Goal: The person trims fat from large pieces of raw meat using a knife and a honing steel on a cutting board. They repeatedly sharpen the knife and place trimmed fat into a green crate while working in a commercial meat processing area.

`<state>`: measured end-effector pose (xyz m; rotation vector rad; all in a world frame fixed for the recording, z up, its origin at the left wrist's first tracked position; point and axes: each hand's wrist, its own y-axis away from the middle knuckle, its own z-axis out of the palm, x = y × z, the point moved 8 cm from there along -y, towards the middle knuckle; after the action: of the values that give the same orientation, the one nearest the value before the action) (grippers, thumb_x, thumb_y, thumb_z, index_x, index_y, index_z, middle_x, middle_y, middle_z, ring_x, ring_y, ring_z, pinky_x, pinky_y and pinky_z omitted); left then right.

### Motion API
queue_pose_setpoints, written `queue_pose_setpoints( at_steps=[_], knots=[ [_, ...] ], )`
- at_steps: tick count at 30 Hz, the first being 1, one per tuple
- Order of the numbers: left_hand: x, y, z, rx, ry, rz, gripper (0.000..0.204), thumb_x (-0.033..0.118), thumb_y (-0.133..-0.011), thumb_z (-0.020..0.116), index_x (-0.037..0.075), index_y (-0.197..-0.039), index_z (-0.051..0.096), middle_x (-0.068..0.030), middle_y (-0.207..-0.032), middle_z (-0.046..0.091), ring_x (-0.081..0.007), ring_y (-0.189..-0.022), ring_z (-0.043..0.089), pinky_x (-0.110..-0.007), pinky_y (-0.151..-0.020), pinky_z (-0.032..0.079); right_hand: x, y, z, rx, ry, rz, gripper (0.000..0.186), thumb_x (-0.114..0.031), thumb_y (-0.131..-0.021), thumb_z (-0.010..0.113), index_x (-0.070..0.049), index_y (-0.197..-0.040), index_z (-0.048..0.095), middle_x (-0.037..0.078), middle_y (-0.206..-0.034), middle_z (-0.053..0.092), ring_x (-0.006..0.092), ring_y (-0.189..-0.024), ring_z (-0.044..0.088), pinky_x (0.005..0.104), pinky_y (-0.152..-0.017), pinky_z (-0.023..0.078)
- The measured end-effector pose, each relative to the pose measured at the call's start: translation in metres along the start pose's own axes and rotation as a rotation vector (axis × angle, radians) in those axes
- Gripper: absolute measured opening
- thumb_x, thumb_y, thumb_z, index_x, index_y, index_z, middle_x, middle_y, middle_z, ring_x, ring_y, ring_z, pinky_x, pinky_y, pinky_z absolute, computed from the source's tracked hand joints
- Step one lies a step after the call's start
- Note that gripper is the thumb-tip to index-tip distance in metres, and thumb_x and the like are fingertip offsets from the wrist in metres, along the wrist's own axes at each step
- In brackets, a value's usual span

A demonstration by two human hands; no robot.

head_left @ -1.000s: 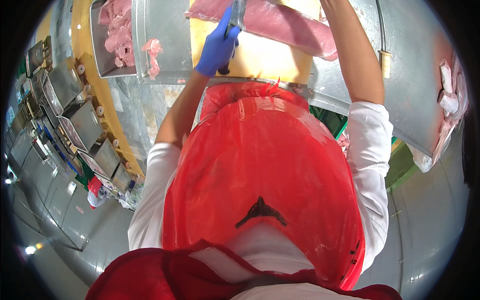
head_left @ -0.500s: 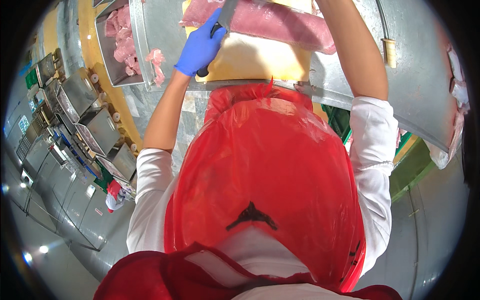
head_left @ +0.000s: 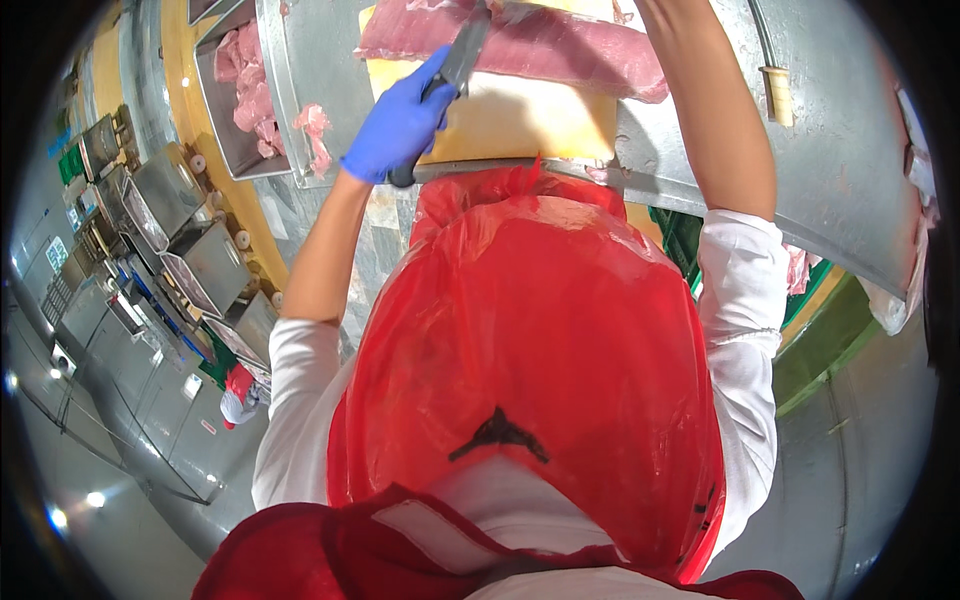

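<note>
My left hand (head_left: 398, 122), in a blue glove, is wrapped round the dark handle of a knife (head_left: 466, 48). The blade points up and away from me, its tip over the left part of a long slab of pink raw meat (head_left: 570, 52). Whether the edge touches the meat I cannot tell. The slab lies across a yellowish cutting board (head_left: 530, 122), along its far part. My right forearm reaches up past the slab's right end; the hand itself is beyond the top edge of the picture.
Left of the board, a metal tray (head_left: 215, 110) holds pink meat pieces, with a loose scrap (head_left: 314, 130) beside it on the metal table (head_left: 330, 60). A pale cylindrical handle (head_left: 778, 97) lies at right. Green crates (head_left: 680, 240) sit below the table edge. Far left, a person (head_left: 240, 395) stands.
My left hand has moved down toward me with the knife, and more of the blade shows. My right forearm has hardly moved.
</note>
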<state>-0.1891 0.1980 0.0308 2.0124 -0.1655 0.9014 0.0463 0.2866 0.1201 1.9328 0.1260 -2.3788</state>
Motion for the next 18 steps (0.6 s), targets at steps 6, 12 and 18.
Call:
queue_pose_setpoints(
  at_steps=[6,12,18],
  knots=[
    [0.007,-0.002,0.017,0.024,0.022,-0.034,0.059,0.022,-0.101,0.055,0.011,-0.156,0.039,-0.0043,-0.072,0.056,-0.0109,-0.053,0.052,-0.029,-0.051,0.048,-0.017,0.017,0.009,-0.021,-0.038,-0.069,0.016,-0.011,-0.084,0.078,0.003,-0.093,0.077,0.006,-0.077,0.072,0.0115,-0.066,0.065,0.0266,-0.063,0.054],
    [0.017,0.002,0.033,0.005,0.159,-0.042,0.059,0.021,-0.101,0.054,0.011,-0.157,0.038,-0.0040,-0.071,0.055,-0.0116,-0.051,0.051,-0.029,-0.048,0.046,-0.035,0.025,-0.013,0.033,-0.010,-0.104,0.016,-0.011,-0.085,0.077,0.003,-0.094,0.077,0.007,-0.077,0.073,0.0113,-0.067,0.066,0.0264,-0.064,0.054],
    [0.021,0.008,0.051,0.061,0.029,0.049,0.058,0.021,-0.102,0.054,0.010,-0.157,0.037,-0.0044,-0.075,0.056,-0.0101,-0.054,0.051,-0.027,-0.050,0.046,-0.042,0.032,-0.026,0.080,-0.017,-0.137,0.017,-0.010,-0.086,0.077,0.003,-0.097,0.077,0.007,-0.079,0.073,0.0121,-0.068,0.066,0.0261,-0.065,0.054]
  ],
)
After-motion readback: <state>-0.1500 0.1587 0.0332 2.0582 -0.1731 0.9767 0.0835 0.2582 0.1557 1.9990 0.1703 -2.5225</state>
